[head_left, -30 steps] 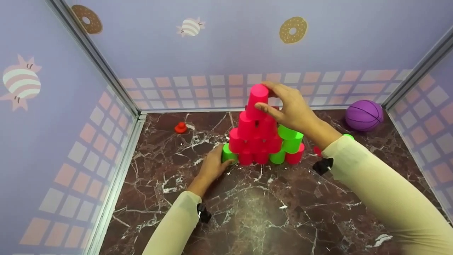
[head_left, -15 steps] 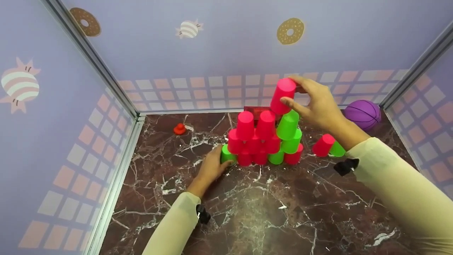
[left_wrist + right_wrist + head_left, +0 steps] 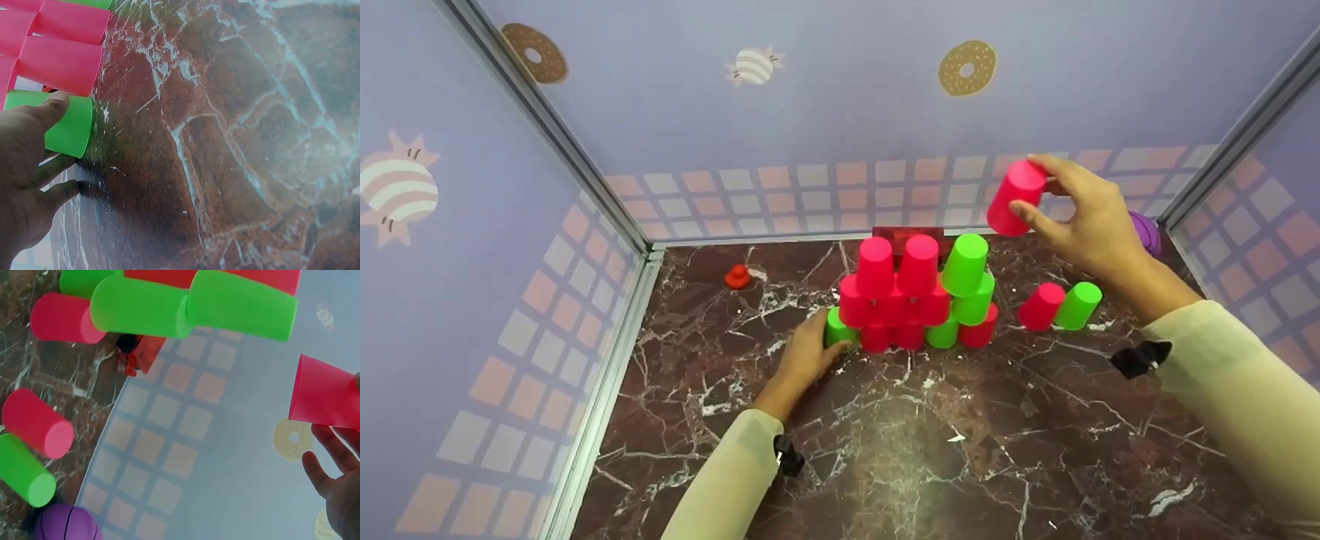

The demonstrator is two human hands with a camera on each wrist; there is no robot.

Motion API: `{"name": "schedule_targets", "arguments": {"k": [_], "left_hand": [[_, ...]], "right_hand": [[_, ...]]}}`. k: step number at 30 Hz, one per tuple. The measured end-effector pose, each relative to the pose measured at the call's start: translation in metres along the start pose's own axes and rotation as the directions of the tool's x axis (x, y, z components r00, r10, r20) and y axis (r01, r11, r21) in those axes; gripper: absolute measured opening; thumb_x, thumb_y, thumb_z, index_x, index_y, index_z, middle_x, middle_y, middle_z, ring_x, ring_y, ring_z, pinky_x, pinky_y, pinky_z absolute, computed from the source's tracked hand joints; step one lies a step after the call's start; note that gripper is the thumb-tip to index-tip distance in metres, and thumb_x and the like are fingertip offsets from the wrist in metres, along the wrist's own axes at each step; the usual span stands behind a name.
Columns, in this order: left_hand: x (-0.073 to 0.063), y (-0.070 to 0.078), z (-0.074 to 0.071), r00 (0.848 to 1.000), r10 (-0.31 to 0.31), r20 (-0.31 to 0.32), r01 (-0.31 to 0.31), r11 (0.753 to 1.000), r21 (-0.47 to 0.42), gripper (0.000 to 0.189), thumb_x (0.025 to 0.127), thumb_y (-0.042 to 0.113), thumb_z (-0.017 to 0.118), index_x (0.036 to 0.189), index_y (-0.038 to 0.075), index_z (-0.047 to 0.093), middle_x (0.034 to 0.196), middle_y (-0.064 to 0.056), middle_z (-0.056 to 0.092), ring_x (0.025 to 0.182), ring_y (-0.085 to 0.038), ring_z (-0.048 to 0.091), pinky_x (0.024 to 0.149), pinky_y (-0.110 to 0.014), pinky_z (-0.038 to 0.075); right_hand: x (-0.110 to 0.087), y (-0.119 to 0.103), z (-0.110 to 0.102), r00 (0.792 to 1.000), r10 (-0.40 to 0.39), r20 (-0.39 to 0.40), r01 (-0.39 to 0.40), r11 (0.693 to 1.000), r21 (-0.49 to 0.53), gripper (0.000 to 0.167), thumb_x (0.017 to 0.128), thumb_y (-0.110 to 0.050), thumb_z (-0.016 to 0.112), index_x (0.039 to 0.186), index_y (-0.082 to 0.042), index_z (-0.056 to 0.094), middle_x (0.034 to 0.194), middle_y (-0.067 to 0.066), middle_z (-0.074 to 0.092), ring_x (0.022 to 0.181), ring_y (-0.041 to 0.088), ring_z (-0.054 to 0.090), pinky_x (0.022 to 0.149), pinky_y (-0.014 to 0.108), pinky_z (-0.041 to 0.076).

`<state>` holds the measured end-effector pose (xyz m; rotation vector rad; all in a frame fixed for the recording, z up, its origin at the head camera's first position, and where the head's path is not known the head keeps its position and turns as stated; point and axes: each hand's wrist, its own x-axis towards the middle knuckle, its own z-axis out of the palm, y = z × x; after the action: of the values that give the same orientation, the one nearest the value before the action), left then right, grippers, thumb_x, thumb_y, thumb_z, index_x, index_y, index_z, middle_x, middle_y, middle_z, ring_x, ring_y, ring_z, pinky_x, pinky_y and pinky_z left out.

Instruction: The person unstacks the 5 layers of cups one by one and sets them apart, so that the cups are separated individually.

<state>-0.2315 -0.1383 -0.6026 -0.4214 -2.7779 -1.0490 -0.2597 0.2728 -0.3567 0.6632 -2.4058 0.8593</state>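
Upside-down pink and green cups stand in a three-tier stack on the marbled surface. My right hand [image 3: 1099,217] holds a pink cup [image 3: 1014,199] between thumb and fingers, in the air to the right of and above the stack. The top tier has two pink cups [image 3: 876,266] and a green cup [image 3: 966,265] at its right end. At the bottom left, my left hand [image 3: 804,352] has its thumb and fingers around a green cup [image 3: 70,125]; the cup stays on the surface at the end of the bottom row.
A pink cup [image 3: 1042,307] and a green cup [image 3: 1078,306] stand upside down to the right. Behind the stack is a red box-like object [image 3: 907,238], partly hidden. A red rubber duck [image 3: 738,277] lies left; a purple ball [image 3: 66,523] is in the right back corner.
My right hand has lifted the pink cup off the top of the stack and carried it to the right. The left hand has stayed at its green cup.
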Motion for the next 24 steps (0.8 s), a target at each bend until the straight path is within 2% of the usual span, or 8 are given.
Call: {"name": "schedule_targets", "arguments": {"k": [3, 12, 15, 16, 19, 22, 23, 24], "left_hand": [[-0.001, 0.004, -0.002, 1.0, -0.024, 0.018, 0.023, 0.999, 0.021, 0.059, 0.095, 0.028, 0.087, 0.142, 0.003, 0.06, 0.127, -0.02, 0.075, 0.114, -0.04, 0.074, 0.1, -0.058, 0.06], [-0.001, 0.006, -0.005, 0.999, -0.038, 0.029, 0.037, 0.999, 0.009, 0.059, 0.095, 0.029, 0.087, 0.142, 0.005, 0.061, 0.128, -0.019, 0.075, 0.114, -0.038, 0.074, 0.1, -0.057, 0.059], [0.001, -0.011, 0.006, 1.0, -0.002, -0.004, 0.002, 1.0, 0.013, 0.059, 0.094, 0.034, 0.088, 0.138, 0.007, 0.061, 0.124, -0.017, 0.075, 0.109, -0.036, 0.074, 0.094, -0.057, 0.06], [0.003, -0.019, 0.011, 1.0, 0.011, -0.017, -0.011, 1.0, 0.021, 0.059, 0.094, 0.038, 0.088, 0.137, 0.008, 0.061, 0.122, -0.016, 0.075, 0.107, -0.036, 0.074, 0.091, -0.056, 0.06], [0.006, -0.038, 0.025, 0.998, 0.041, -0.055, -0.039, 0.998, 0.04, 0.06, 0.093, 0.043, 0.088, 0.136, 0.011, 0.062, 0.12, -0.015, 0.076, 0.105, -0.034, 0.075, 0.088, -0.054, 0.06], [0.004, -0.032, 0.021, 0.998, 0.041, -0.051, -0.038, 0.998, 0.044, 0.062, 0.093, 0.044, 0.088, 0.139, 0.011, 0.062, 0.122, -0.016, 0.076, 0.107, -0.035, 0.075, 0.091, -0.055, 0.06], [0.003, -0.025, 0.016, 0.999, 0.031, -0.039, -0.03, 0.999, 0.03, 0.063, 0.093, 0.041, 0.088, 0.14, 0.009, 0.062, 0.123, -0.017, 0.076, 0.109, -0.037, 0.075, 0.093, -0.057, 0.06], [0.002, -0.018, 0.011, 0.999, 0.021, -0.026, -0.021, 1.0, 0.018, 0.063, 0.093, 0.039, 0.088, 0.141, 0.008, 0.061, 0.124, -0.018, 0.076, 0.11, -0.038, 0.075, 0.094, -0.058, 0.06]], "right_hand": [[-0.008, 0.011, -0.008, 1.0, 0.018, -0.004, -0.018, 1.0, -0.018, 0.06, 0.098, -0.015, 0.085, 0.151, -0.002, 0.062, 0.135, 0.023, 0.075, 0.116, 0.046, 0.078, 0.099, -0.001, 0.041], [-0.044, 0.051, -0.029, 0.984, 0.18, 0.006, -0.18, 0.982, -0.059, 0.061, 0.099, -0.018, 0.085, 0.152, -0.001, 0.061, 0.137, 0.029, 0.073, 0.116, 0.053, 0.076, 0.088, -0.007, 0.038], [-0.06, 0.071, -0.03, 0.966, 0.259, 0.021, -0.257, 0.964, -0.065, 0.063, 0.099, -0.021, 0.085, 0.154, -0.002, 0.06, 0.138, 0.032, 0.071, 0.118, 0.057, 0.073, 0.086, -0.007, 0.036], [-0.065, 0.078, -0.03, 0.958, 0.286, 0.027, -0.284, 0.956, -0.069, 0.063, 0.1, -0.023, 0.085, 0.154, -0.002, 0.06, 0.138, 0.033, 0.07, 0.118, 0.058, 0.073, 0.088, -0.003, 0.043], [-0.083, 0.099, -0.029, 0.939, 0.343, 0.038, -0.339, 0.937, -0.08, 0.064, 0.101, -0.023, 0.083, 0.155, 0.0, 0.058, 0.137, 0.037, 0.069, 0.115, 0.062, 0.071, 0.083, -0.002, 0.044], [-0.102, 0.119, -0.029, 0.926, 0.376, 0.029, -0.372, 0.923, -0.095, 0.061, 0.102, -0.021, 0.081, 0.153, 0.004, 0.057, 0.133, 0.041, 0.068, 0.111, 0.065, 0.071, 0.077, -0.003, 0.042], [-0.108, 0.126, -0.029, 0.921, 0.388, 0.023, -0.385, 0.918, -0.091, 0.061, 0.103, -0.02, 0.08, 0.152, 0.006, 0.056, 0.133, 0.042, 0.067, 0.11, 0.065, 0.071, 0.075, -0.007, 0.034], [-0.113, 0.131, -0.03, 0.913, 0.407, 0.016, -0.404, 0.911, -0.087, 0.06, 0.103, -0.019, 0.079, 0.152, 0.007, 0.056, 0.132, 0.043, 0.067, 0.11, 0.065, 0.071, 0.074, -0.007, 0.033]]}}
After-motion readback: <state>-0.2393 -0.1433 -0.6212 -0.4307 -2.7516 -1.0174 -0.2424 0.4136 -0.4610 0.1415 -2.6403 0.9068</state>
